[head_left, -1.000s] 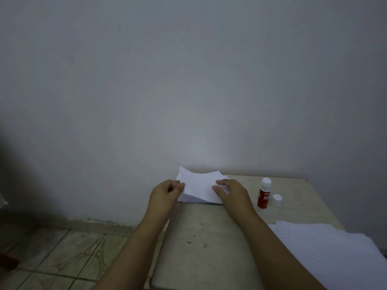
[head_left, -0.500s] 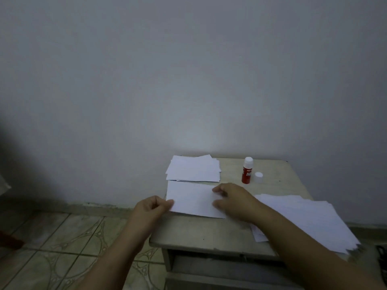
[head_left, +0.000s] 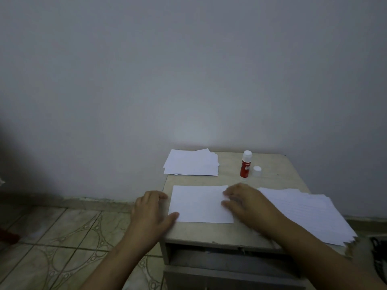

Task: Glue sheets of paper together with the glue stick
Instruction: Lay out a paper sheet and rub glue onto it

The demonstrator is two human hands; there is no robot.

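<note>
A single white sheet (head_left: pixel 199 204) lies flat near the front of the small beige table (head_left: pixel 230 233). My left hand (head_left: pixel 151 210) is at the sheet's left edge, fingers relaxed, thumb touching the lower left corner. My right hand (head_left: pixel 245 203) rests on the sheet's right edge with its fingers spread over the paper. A red glue stick (head_left: pixel 245 164) stands upright and uncapped at the back, with its white cap (head_left: pixel 257 171) beside it. A pile of small sheets (head_left: pixel 191 163) lies at the back left.
A large stack of white paper (head_left: pixel 310 214) covers the table's right side and overhangs the front edge. The table stands against a plain wall. Tiled floor (head_left: pixel 62 237) lies to the left. An open compartment (head_left: pixel 219 260) shows below the tabletop.
Both hands pulled one sheet from the back pile toward the front of the table and laid it flat. The left hand let go of its pinch and now rests by the sheet's edge.
</note>
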